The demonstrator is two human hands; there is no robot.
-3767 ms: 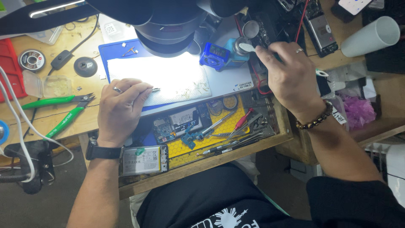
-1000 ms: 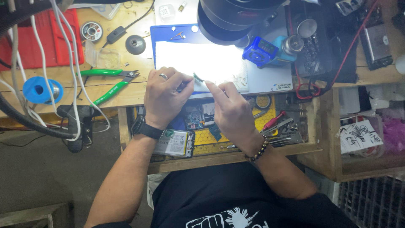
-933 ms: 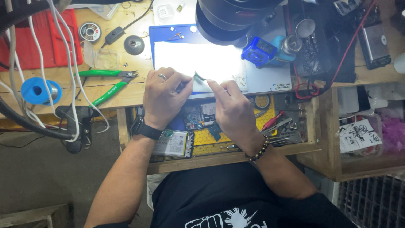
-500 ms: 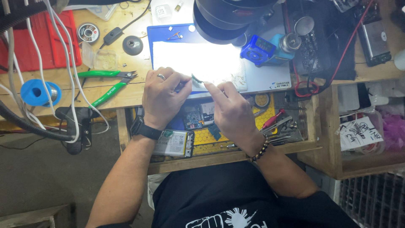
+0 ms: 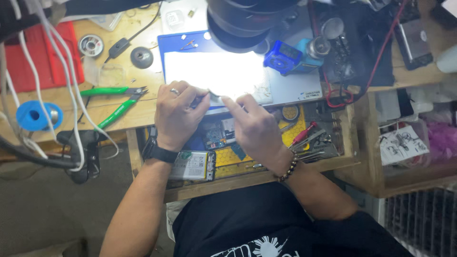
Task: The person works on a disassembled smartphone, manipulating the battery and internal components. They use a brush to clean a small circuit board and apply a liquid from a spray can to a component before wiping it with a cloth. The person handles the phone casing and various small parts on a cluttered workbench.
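My left hand (image 5: 178,112), with a ring and a black wristwatch, pinches a thin tweezer-like tool at the front edge of the brightly lit blue work mat (image 5: 167,50). My right hand (image 5: 252,126), with a bead bracelet, meets it from the right, its fingertips on a small dark part (image 5: 215,97) held between both hands. The part is too small to identify. Both hands hover over an open wooden drawer (image 5: 266,173) holding circuit boards, a phone battery (image 5: 193,165) and screwdrivers.
A black microscope head (image 5: 247,21) hangs over the mat. Green-handled cutters (image 5: 112,102), a blue tape roll (image 5: 33,115), a red case (image 5: 38,57), solder spools and white cables lie left. A blue device (image 5: 283,57) and a soldering stand with red wire stand right.
3.8 s ago my right hand reached to the equipment at the far right; it has since come back to meet my left hand at the mat's front edge. Over the last second the hands barely moved.
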